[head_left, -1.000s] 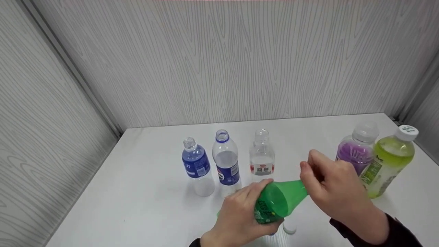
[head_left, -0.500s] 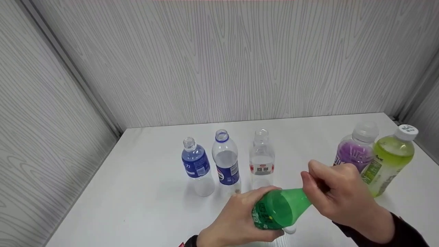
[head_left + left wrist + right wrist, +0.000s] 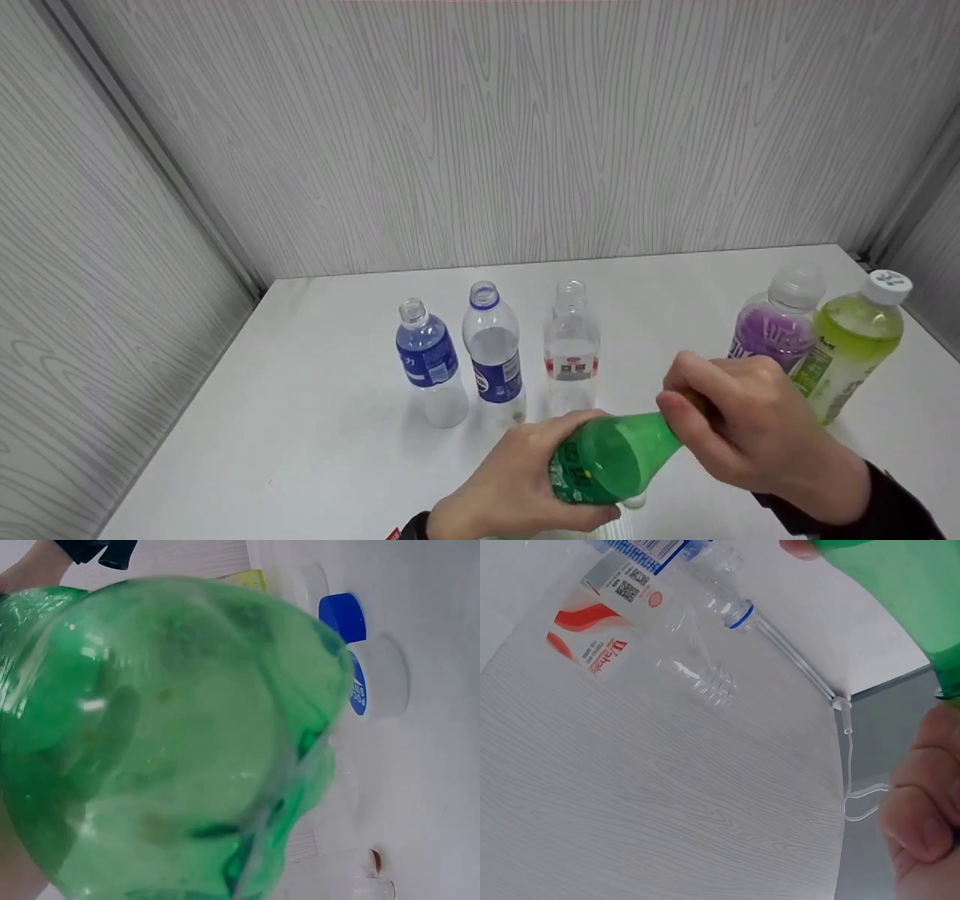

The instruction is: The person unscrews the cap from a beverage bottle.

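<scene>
A green plastic bottle [image 3: 600, 459] is held tilted above the table, its narrow end pointing right. My left hand [image 3: 517, 480] wraps around its labelled body. The fingers of my right hand [image 3: 757, 427] are curled around the neck end and hide its tip; in the right wrist view, the neck of the green bottle [image 3: 907, 600] runs down into those fingers. The bottle's base fills much of the left wrist view. Beyond it, a blue cap [image 3: 343, 617] and a white cap [image 3: 382, 675] lie on the table.
Three uncapped clear bottles stand in a row: one blue-labelled [image 3: 427, 360], one with a blue neck ring [image 3: 491, 345], one red-and-white-labelled [image 3: 572, 352]. At right are a purple-labelled bottle [image 3: 772, 330] and a white-capped yellow-green bottle [image 3: 855, 337]. Panels enclose the table [image 3: 300, 450].
Both hands and the green bottle have lowered slightly toward me. My right hand has turned a little at the neck end. The standing bottles have stayed in place.
</scene>
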Demonstrator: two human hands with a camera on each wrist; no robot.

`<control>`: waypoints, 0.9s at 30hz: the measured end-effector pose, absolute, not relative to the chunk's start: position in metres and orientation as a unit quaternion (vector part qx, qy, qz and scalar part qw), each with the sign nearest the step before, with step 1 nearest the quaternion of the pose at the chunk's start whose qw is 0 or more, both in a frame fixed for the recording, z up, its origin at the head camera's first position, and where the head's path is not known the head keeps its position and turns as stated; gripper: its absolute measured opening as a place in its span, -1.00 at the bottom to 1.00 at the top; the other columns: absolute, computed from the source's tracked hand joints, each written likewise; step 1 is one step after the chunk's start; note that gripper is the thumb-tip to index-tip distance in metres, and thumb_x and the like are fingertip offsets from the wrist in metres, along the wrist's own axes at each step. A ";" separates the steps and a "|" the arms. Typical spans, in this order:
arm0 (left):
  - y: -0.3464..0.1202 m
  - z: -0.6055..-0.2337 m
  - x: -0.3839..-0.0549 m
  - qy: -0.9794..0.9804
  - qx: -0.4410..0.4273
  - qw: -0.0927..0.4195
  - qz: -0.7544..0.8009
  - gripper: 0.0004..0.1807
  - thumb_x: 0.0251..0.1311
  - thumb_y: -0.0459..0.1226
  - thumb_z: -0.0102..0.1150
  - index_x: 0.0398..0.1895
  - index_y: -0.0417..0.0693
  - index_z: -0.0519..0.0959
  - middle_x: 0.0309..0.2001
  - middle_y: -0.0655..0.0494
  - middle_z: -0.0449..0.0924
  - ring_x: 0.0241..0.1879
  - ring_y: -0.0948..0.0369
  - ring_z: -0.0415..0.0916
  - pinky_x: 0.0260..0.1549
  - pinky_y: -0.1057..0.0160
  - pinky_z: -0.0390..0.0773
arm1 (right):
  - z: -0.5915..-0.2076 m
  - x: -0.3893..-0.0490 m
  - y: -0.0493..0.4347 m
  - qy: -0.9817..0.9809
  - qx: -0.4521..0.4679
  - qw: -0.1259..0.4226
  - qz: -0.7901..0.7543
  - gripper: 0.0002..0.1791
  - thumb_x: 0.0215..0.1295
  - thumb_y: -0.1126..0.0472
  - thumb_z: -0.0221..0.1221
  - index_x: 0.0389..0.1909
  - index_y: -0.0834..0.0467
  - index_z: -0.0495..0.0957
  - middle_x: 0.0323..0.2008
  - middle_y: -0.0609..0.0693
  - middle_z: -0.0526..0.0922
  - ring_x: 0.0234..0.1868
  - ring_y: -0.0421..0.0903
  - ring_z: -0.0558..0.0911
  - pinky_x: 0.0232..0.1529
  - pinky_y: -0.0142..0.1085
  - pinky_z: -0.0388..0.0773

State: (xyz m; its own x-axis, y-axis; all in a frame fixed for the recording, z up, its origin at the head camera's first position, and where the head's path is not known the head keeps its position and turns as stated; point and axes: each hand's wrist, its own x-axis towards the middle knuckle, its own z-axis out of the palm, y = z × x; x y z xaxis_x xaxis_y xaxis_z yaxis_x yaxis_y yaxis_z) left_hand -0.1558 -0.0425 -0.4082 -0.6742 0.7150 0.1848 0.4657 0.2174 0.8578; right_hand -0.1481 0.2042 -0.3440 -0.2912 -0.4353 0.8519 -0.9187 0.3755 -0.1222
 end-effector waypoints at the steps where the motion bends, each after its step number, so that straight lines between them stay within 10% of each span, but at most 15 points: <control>1: -0.042 -0.408 -0.155 0.780 0.377 0.110 0.487 -0.28 0.20 -0.03 0.50 0.42 0.30 0.43 0.18 0.28 0.73 0.05 0.49 0.62 0.20 0.41 0.60 | -0.344 -0.147 0.206 -0.759 0.432 0.366 0.321 -0.68 0.57 0.25 -0.05 -0.46 0.11 0.46 -0.72 -0.22 0.28 -0.67 -0.51 0.18 -0.61 -0.75 0.11; 13: -0.029 -0.419 -0.147 0.866 0.347 -0.188 0.308 -0.19 0.08 0.04 0.56 0.38 0.04 0.46 0.04 0.23 0.78 -0.09 0.35 0.73 -0.08 0.44 0.71 | -0.341 -0.138 0.197 -0.893 0.203 0.285 0.284 -0.72 0.41 0.32 0.17 -0.48 -0.02 0.40 -0.75 -0.37 0.16 -0.68 -0.48 0.12 -0.70 -0.48 0.09; 27: -0.038 -0.412 -0.153 0.794 0.421 0.032 0.437 -0.29 0.23 -0.06 0.48 0.43 0.23 0.39 0.12 0.26 0.72 -0.01 0.49 0.63 0.10 0.45 0.64 | -0.349 -0.140 0.203 -0.811 0.349 0.360 0.302 -0.59 0.05 0.57 0.20 -0.60 0.08 0.23 -0.77 -0.17 0.15 -0.66 -0.56 0.03 -0.69 -0.71 -0.06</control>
State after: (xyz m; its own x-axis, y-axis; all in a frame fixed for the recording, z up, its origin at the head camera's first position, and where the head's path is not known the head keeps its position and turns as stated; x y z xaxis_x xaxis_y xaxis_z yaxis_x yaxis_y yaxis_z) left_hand -0.1530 -0.0384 -0.4119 -0.6436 0.6966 0.3171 0.6406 0.2636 0.7212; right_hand -0.1398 0.2026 -0.3489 -0.4972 -0.3480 0.7948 -0.7833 0.5740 -0.2388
